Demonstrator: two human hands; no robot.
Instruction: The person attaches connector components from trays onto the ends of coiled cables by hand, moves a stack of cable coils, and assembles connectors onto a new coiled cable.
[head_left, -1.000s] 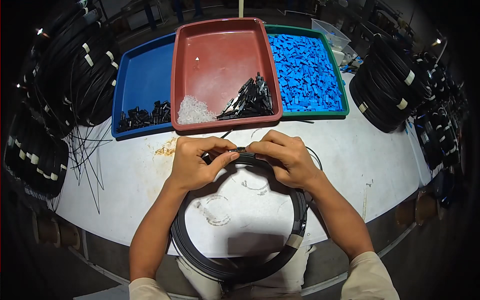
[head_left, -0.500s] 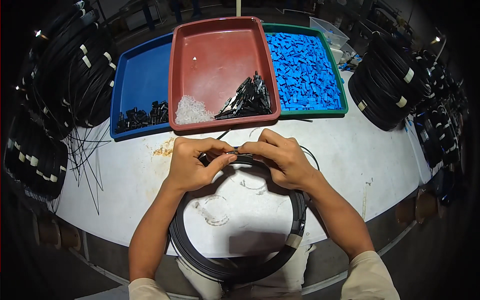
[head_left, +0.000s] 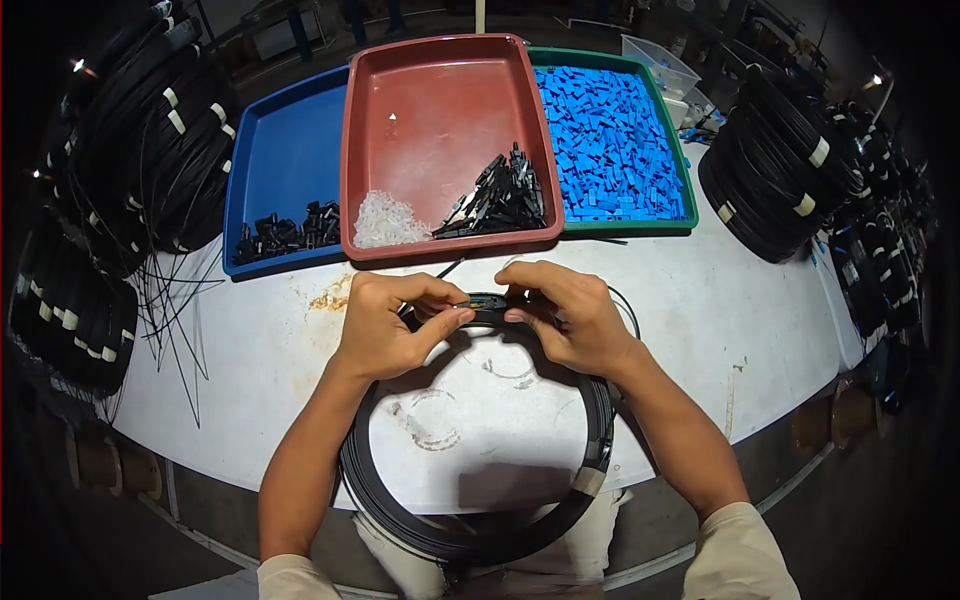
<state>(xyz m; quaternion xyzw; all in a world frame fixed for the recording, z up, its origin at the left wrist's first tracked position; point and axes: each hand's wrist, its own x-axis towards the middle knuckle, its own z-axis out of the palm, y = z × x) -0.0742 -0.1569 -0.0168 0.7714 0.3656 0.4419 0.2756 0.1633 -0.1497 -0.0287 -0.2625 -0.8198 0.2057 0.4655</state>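
Observation:
A coil of black cable point(head_left: 400, 530) rests partly on the table and extends over its front edge, with a white band around its lower right. Over the far side of the coil I hold a small, narrow black connector point(head_left: 486, 301) with a yellowish spot showing in it. My left hand point(head_left: 395, 325) is closed, its thumb and fingers pinching the connector's left end. My right hand point(head_left: 575, 318) has its thumb and curled index finger around the right end. The fingertips hide both ends of the connector. A loose loop of cable point(head_left: 632, 312) bends out beside my right hand.
Behind my hands a red tray point(head_left: 440, 90) holds clear plastic bits and black parts. A blue tray point(head_left: 285, 130) with black pieces stands left of it, a green tray point(head_left: 690, 200) of blue clips right. Cable coils point(head_left: 775, 170) stand at right, others point(head_left: 150, 150) at left.
My right fingers have shifted right and lifted off the connector's middle, uncovering its top and the yellowish spot. My left hand and the coil have barely moved.

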